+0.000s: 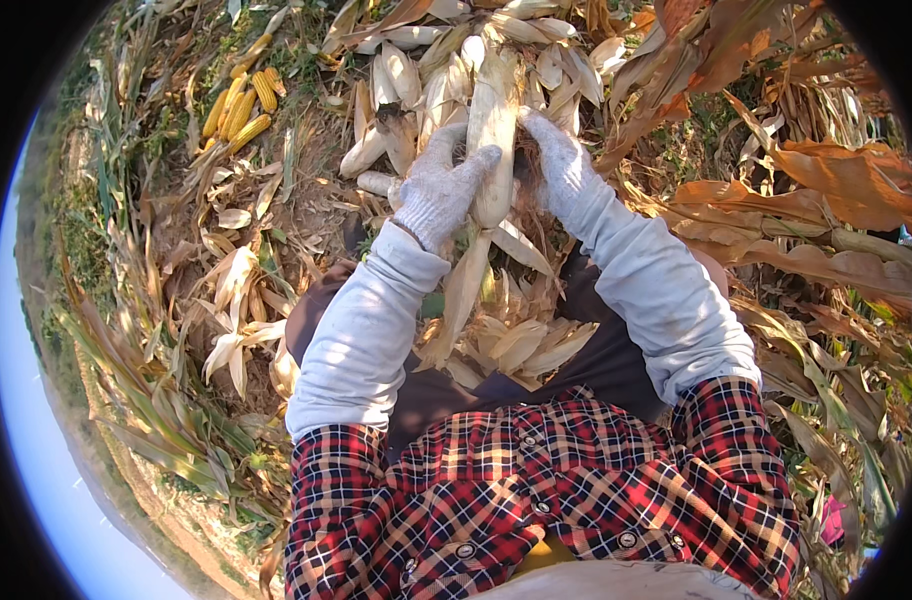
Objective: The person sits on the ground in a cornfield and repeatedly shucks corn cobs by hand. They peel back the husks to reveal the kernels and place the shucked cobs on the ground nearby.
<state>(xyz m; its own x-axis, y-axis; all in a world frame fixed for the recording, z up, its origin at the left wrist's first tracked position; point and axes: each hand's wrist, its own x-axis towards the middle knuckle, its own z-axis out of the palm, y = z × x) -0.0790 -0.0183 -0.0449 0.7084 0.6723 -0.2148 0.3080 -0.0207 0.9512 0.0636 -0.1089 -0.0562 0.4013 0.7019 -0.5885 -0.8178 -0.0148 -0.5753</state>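
An ear of corn in its pale dry husk (492, 142) stands lengthwise in front of me, stalk end toward my body. My left hand (442, 184), in a whitish knit glove, grips it from the left with the thumb across the husk. At the ear's right edge is my gloved right hand (564, 161), its thumb tip at the husk near brown corn silk. Its other fingers are mostly hidden, so its hold is unclear. A loose husk leaf (463, 296) hangs below the ear. Beyond my hands lies a pile of unhusked ears (403, 75).
Several husked yellow ears (238, 109) lie on the ground at upper left. Stripped husks (531, 345) lie between my legs, with more husks (234, 292) at left. Dry corn stalks and leaves (793, 202) crowd the right side. Green-brown corn leaves (148, 420) stand at lower left.
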